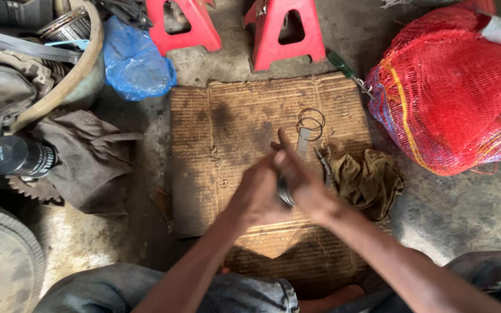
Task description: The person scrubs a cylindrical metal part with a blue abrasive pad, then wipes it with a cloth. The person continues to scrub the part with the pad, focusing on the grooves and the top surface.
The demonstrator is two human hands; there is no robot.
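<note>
Dark, round metal part (286, 193), blurred, clasped between left hand (258, 194) and right hand (298, 177); 2 thin wire rings (311, 122) lie beyond the fingertips on ridged cardboard (227, 133).

Red jack stands (288, 32); blue bag (136, 61); red mesh sack (445, 87); black filter (20, 156); olive rag (366, 182).

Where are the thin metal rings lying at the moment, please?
In the head view, the thin metal rings lie on the cardboard sheet, right of centre, just beyond the hands and above the olive rag.
</note>
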